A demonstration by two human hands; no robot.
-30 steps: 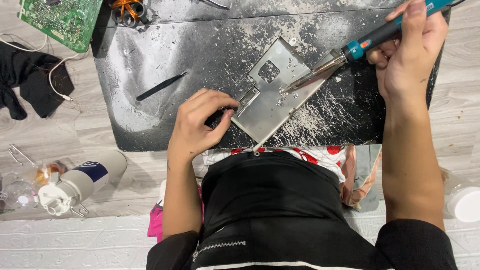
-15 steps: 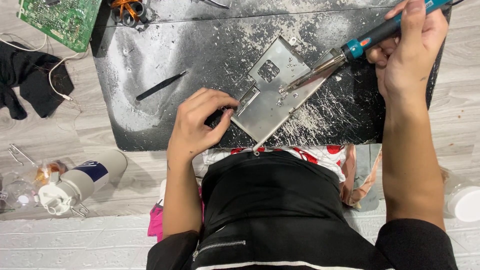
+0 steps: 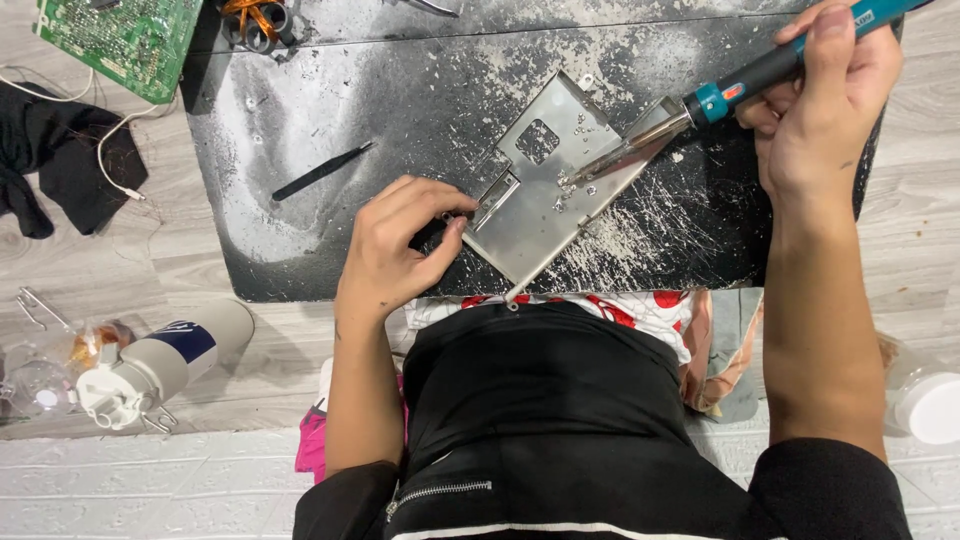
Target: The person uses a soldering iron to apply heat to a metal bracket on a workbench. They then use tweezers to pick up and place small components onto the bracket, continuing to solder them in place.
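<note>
Steadily now: soldering iron tip on the metal shield plate.
Your right hand grips the iron; keep your left hand pinching the plate's left edge flat on the black mat.

A white bottle with a dark blue label lies on its side at lower left.
</note>
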